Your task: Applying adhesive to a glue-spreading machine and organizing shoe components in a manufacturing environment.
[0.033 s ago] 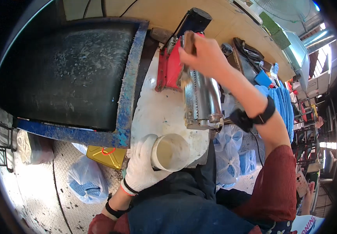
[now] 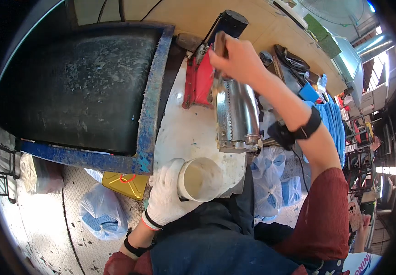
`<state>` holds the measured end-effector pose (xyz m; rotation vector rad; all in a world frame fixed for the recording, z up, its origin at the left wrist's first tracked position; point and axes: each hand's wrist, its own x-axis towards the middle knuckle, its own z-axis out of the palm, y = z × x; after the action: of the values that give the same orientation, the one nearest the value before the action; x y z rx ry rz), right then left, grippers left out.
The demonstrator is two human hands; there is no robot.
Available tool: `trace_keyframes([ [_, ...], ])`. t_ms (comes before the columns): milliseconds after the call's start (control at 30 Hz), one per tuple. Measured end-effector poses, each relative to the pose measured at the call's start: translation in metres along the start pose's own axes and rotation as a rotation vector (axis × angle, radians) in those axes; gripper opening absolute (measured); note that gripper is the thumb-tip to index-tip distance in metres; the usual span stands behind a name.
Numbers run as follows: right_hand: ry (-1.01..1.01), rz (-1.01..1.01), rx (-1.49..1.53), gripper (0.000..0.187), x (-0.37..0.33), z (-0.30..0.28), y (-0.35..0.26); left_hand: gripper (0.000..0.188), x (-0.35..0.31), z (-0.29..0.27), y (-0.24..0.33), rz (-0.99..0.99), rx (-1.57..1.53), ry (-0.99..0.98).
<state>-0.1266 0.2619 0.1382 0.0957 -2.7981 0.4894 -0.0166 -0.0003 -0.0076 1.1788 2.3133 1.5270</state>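
A white knitted glove covers my left hand, whose fingers wrap round the side of a round whitish plastic tub. The tub is tilted so its mouth faces up, with pale residue inside. My bare right hand is closed round a brown-handled brush, held over the far end of a shiny metal roller machine. The brush's lower end is blurred by motion and partly hidden, and I cannot tell whether it touches the machine. A toothed strip runs along the machine's left side.
A red plate-like part and a black motor adjoin the machine on the white worktop. Left stands a large black belt in a worn blue frame. Bagged blue items and a gold tin sit below.
My right hand and the brush have shifted slightly to the left and up over the machine. My left hand and the tub stay in place.
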Motion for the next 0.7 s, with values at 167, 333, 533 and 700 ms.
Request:
trace_keyframes([
  [167, -0.178, -0.116, -0.058, 0.02, -0.018, 0.005, -0.028, 0.085, -0.009, -0.002, 0.002, -0.077, -0.014, 0.016],
  [333, -0.194, -0.255, 0.0, 0.016, -0.016, 0.018, -0.026, 0.085, -0.012, 0.0, 0.005, -0.039, 0.017, -0.003],
  [533, -0.155, -0.183, 0.025, 0.017, -0.015, 0.02, -0.031, 0.085, -0.016, -0.001, 0.006, -0.035, 0.022, 0.013],
  [700, -0.321, -0.215, 0.055, 0.02, -0.055, 0.005, -0.061, 0.085, -0.016, 0.003, 0.006, -0.054, 0.002, 0.015],
])
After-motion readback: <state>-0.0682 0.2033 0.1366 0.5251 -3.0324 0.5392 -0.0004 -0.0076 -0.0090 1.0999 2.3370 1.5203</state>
